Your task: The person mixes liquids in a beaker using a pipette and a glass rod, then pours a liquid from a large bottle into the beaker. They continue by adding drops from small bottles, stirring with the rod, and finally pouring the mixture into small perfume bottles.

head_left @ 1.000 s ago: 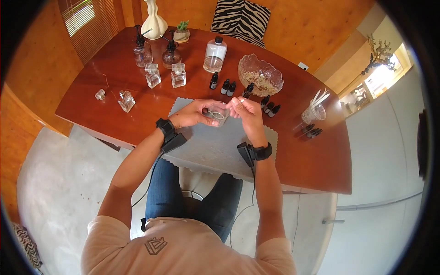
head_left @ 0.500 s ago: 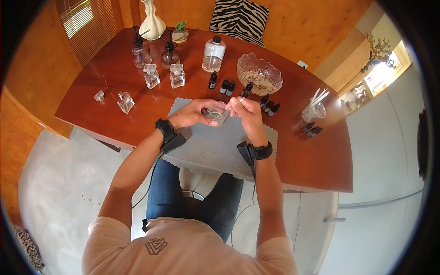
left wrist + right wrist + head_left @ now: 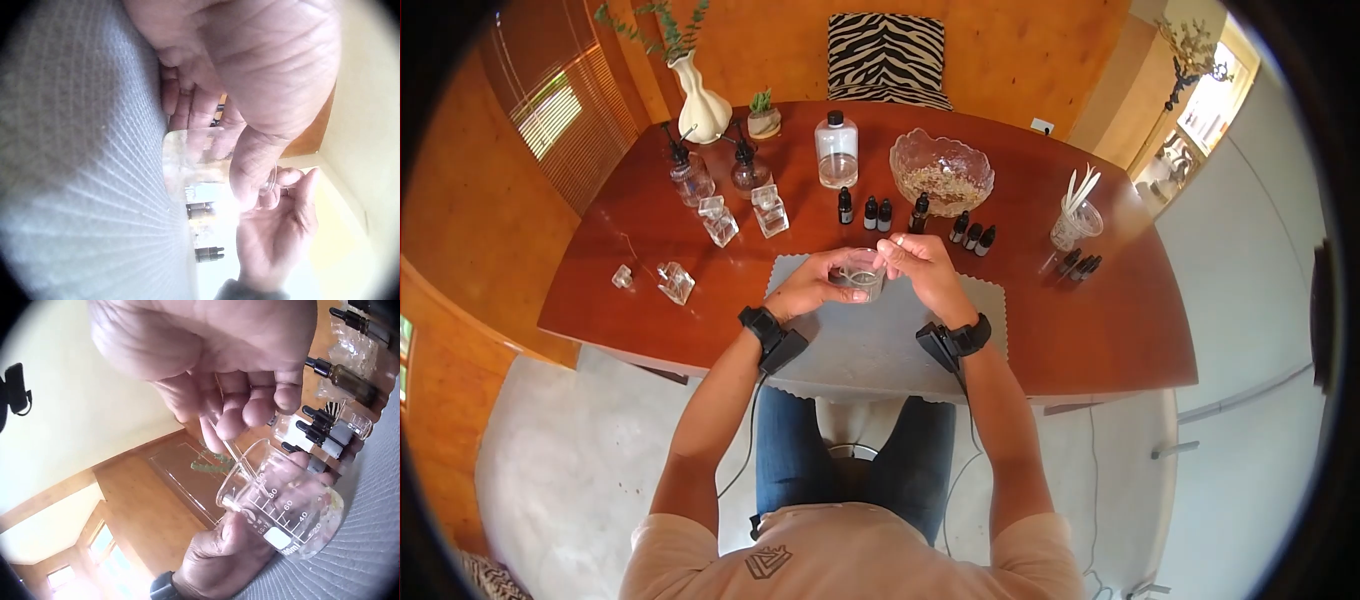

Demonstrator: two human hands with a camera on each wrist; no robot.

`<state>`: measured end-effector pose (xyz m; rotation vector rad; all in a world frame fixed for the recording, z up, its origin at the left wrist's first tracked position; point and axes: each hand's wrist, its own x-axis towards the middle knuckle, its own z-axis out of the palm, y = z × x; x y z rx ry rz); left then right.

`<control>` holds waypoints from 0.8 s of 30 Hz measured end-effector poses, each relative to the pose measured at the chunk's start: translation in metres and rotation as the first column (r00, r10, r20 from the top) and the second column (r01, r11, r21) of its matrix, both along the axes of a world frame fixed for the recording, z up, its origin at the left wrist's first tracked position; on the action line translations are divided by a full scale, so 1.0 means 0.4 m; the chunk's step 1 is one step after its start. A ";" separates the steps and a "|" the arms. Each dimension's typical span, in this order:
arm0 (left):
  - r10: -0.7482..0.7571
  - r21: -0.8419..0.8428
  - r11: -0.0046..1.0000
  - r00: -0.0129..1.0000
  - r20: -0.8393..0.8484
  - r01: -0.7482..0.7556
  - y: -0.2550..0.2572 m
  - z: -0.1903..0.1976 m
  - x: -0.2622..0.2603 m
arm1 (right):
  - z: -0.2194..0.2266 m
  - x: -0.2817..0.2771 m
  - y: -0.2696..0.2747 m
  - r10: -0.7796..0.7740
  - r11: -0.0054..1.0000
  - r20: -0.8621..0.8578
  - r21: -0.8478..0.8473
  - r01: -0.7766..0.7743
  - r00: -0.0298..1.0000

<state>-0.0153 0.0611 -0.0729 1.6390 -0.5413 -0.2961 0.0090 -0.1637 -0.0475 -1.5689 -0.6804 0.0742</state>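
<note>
While the left hand point(image 3: 812, 287) curls thumb and fingers round a glass beaker point(image 3: 284, 515), the right hand point(image 3: 925, 272) closes its fingertips on a thin rod point(image 3: 234, 448) slanting into the rim. Beneath the hands lies a grey mat point(image 3: 860, 350). Just beyond them, dark dropper bottles point(image 3: 871, 213) stand on the surface point(image 3: 1090, 330), then a scalloped bowl point(image 3: 940, 165).

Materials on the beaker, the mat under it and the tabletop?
Beaker: clear, smooth glass by its transparency and bright rim glints; white printed scale. Clear plastic not fully excluded.
Mat: matt grey, finely ribbed, scalloped edge; woven fabric or textured synthetic, can't tell which.
Tabletop: glossy red-brown, with reflections; likely varnished wood, possibly veneer.
</note>
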 end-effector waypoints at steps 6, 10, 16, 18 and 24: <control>0.015 0.013 1.000 0.999 -0.048 -0.014 -0.005 0.013 -0.009 | 0.000 0.007 -0.009 0.055 0.997 -0.009 -0.053 -0.056 0.998; 0.035 0.025 0.999 0.999 -0.039 -0.034 -0.009 0.019 -0.012 | -0.006 0.007 -0.002 -0.028 0.999 0.007 -0.038 0.029 1.000; 0.035 0.034 0.999 0.999 -0.025 -0.034 -0.009 0.015 -0.008 | 0.002 -0.006 -0.002 0.037 0.998 -0.080 0.055 -0.033 0.996; 0.050 0.047 0.998 0.999 -0.018 -0.049 -0.006 0.011 -0.011 | -0.001 0.000 -0.003 0.030 1.000 -0.023 0.002 -0.030 0.999; 0.059 0.049 0.997 0.998 -0.027 -0.057 -0.010 0.019 -0.015 | 0.002 0.000 -0.006 0.047 0.998 -0.020 0.033 -0.046 0.999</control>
